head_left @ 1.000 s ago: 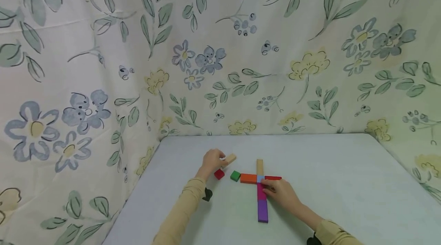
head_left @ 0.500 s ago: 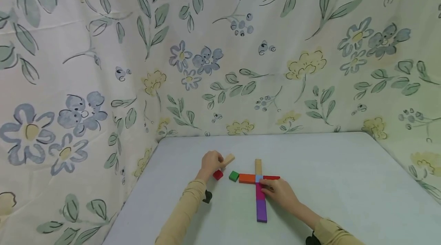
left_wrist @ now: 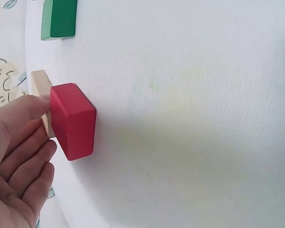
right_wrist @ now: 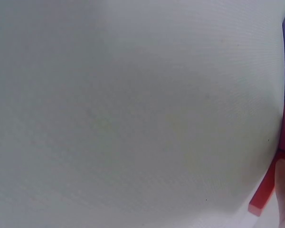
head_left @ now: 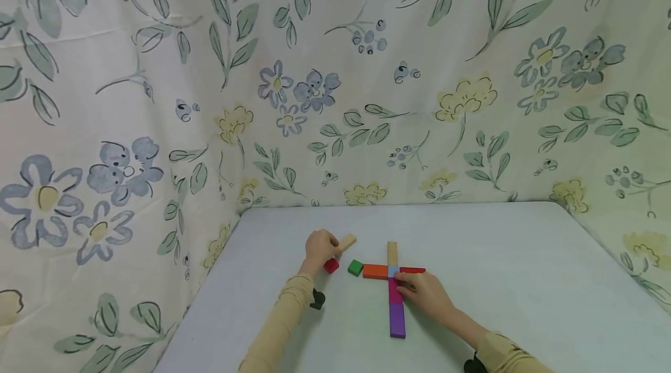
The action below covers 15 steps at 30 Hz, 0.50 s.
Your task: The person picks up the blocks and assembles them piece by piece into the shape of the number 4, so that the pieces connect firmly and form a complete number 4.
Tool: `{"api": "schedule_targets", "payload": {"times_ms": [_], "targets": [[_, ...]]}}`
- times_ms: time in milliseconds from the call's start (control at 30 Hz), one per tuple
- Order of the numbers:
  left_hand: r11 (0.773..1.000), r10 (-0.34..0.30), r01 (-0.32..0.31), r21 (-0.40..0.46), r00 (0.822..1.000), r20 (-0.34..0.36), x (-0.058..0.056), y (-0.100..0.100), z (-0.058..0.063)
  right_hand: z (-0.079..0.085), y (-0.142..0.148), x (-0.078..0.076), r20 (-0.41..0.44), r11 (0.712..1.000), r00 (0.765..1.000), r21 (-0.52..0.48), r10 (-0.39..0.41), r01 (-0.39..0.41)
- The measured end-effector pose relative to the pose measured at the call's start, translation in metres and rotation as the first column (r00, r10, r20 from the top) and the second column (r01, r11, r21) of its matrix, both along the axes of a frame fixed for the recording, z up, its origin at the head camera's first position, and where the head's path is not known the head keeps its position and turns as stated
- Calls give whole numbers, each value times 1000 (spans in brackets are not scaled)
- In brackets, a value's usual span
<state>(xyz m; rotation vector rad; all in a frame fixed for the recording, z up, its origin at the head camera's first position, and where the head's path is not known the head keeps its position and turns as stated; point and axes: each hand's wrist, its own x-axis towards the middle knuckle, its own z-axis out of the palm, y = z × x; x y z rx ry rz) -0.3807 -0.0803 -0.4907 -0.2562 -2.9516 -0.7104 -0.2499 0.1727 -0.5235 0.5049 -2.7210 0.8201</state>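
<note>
Thumb and fingers of my left hand [head_left: 321,246] pinch a plain wooden block [head_left: 348,242] at the left of the table. Close below it lies a red block [head_left: 331,266], large in front of the wooden one in the left wrist view. My right hand [head_left: 430,294] rests on a cross of blocks, index fingertip at the light blue middle block [head_left: 392,269], thumb beside the magenta block [head_left: 395,290]. The other arms are an orange block [head_left: 375,271], a wooden block [head_left: 392,252] and a dark red block [right_wrist: 266,185]; a purple block [head_left: 397,320] extends the magenta one.
A green block [head_left: 355,268] sits just left of the orange block. The white table [head_left: 498,256] runs back to a flower-patterned cloth [head_left: 367,145], which also hangs along the left and right sides.
The left hand has shifted slightly on the wooden block, which now points up more steeply to the right. The right hand stays in place; the whole view has drifted a little.
</note>
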Motion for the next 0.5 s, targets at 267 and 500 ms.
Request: {"api": "schedule_targets", "payload": {"times_ms": [267, 500], "targets": [[992, 48, -42, 115, 998, -43, 3, -2, -6, -1, 1, 0, 5, 1000, 1000, 1, -3, 3], [990, 102, -92, 110, 991, -87, 4, 0, -2, 0, 0, 1, -38, 1000, 999, -15, 10, -11]]}}
